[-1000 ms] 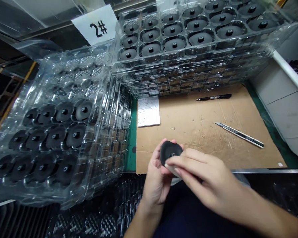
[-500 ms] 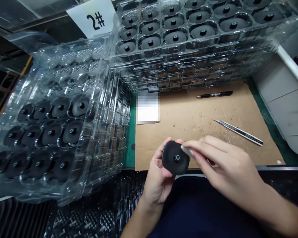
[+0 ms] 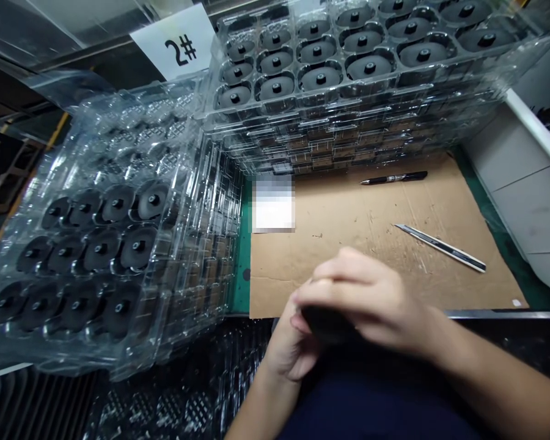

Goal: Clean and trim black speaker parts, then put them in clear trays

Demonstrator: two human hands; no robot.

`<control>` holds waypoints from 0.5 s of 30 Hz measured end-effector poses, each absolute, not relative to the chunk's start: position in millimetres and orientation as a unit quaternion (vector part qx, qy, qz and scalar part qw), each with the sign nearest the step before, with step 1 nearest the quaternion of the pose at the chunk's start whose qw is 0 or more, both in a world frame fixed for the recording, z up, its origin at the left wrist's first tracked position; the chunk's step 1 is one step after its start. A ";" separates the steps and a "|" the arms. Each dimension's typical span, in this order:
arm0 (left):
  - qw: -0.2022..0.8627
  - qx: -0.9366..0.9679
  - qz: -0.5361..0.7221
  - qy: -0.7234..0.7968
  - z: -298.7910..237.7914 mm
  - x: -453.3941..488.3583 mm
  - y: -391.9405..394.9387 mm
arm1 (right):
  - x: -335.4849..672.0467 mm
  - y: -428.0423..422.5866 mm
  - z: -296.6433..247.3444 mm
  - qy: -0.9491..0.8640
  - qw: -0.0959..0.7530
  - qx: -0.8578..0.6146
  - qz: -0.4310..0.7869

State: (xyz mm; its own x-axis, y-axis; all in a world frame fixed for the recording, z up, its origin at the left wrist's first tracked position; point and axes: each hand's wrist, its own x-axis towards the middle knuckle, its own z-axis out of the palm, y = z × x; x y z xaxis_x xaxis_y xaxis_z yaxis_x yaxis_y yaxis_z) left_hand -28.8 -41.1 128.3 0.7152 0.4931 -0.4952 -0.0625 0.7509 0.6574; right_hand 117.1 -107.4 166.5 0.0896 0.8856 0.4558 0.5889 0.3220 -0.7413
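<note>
My left hand (image 3: 289, 348) holds a black round part (image 3: 323, 322) from below, at the near edge of the cardboard sheet (image 3: 376, 244). My right hand (image 3: 371, 302) lies over the part with its fingers curled across the top, blurred by motion, and hides most of it. Whether a small pale piece is still pinched in the right fingers cannot be seen.
A tilted clear tray (image 3: 96, 244) with several black parts sits at the left. A tall stack of filled clear trays (image 3: 348, 73) stands at the back. A black pen (image 3: 394, 178) and a slim knife (image 3: 442, 247) lie on the cardboard. A "2#" sign (image 3: 178, 49) stands behind.
The part's face showed half a second ago; now my right hand has slid left across it and covers it, and both hands have dropped slightly toward me.
</note>
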 end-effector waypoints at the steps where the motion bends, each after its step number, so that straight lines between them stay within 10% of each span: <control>1: 0.888 0.296 0.137 0.323 129.0 -28.7 -41.4 | 124.0 -107.9 161.8 -0.622 0.486 -0.590 0.172; 15: 0.955 0.170 0.071 0.230 127.5 -29.6 -41.5 | 128.9 -150.7 78.7 -0.431 0.399 -0.773 0.239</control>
State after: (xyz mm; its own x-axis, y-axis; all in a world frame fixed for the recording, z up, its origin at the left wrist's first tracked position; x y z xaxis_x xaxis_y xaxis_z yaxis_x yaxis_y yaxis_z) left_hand -29.6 -41.5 127.5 0.8836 0.2147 -0.4161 -0.0581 0.9321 0.3576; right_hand 128.9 -150.7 78.7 0.5141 0.8573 -0.0261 0.4757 -0.3103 -0.8231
